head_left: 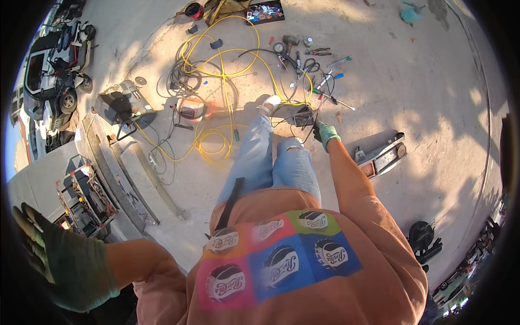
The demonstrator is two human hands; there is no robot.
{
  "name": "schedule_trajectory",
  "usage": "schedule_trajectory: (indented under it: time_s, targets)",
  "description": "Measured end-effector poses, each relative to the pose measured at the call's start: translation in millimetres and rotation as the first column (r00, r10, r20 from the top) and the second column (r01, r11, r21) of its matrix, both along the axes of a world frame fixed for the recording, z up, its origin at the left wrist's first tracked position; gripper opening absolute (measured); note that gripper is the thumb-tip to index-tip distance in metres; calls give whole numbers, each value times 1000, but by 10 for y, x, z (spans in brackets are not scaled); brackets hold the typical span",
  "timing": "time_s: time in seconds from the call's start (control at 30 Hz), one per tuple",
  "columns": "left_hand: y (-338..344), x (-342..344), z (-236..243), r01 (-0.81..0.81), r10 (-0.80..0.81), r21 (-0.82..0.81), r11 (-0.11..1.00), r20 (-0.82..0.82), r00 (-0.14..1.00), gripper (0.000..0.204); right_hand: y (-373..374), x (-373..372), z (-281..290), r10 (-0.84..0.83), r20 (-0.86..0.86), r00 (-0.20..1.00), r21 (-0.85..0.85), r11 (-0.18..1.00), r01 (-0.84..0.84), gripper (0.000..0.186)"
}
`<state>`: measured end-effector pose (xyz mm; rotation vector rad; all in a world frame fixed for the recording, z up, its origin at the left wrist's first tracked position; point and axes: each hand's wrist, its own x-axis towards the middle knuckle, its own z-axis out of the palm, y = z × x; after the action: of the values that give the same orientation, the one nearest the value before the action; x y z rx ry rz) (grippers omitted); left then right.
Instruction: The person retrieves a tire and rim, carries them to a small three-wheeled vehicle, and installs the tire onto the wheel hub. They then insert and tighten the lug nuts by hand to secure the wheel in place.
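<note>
My left hand (pixel 67 260), in a green and dark work glove, is raised at the lower left with its fingers spread, holding nothing. My right hand (pixel 326 134), gloved in light green, reaches forward past my right knee. Its fingers are closed around something dark and small that I cannot make out. Just beyond that hand lies a black box-shaped device (pixel 303 116) with thin black cables looped about it. Farther off, several hand tools lie on the concrete, among them a mallet (pixel 291 40), pliers (pixel 318 52) and a round gauge (pixel 278 47).
A yellow hose (pixel 225 81) coils across the ground ahead. A floor jack (pixel 382 155) stands to the right. On the left are a dark machine (pixel 127 103), a red-orange device (pixel 192 109), concrete curbs (pixel 151 181), a metal frame cart (pixel 86 197) and a parked vehicle (pixel 51 76). An open tray (pixel 265 12) sits at the far edge.
</note>
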<state>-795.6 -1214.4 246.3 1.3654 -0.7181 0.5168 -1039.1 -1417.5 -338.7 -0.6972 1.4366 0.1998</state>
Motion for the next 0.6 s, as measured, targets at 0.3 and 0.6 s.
schedule_trajectory:
  time_s: [0.3,0.6]
  targets:
    - [2828,-1618,-2771,-291,856,814,503,-515,39,39,104,-467,840,376,76,924,-16,927,-376,22]
    - [2149,-1799,-3225,45,819,908,416,-396,415,40,97,-469,1469,615,104,781,-200,783,-589,28]
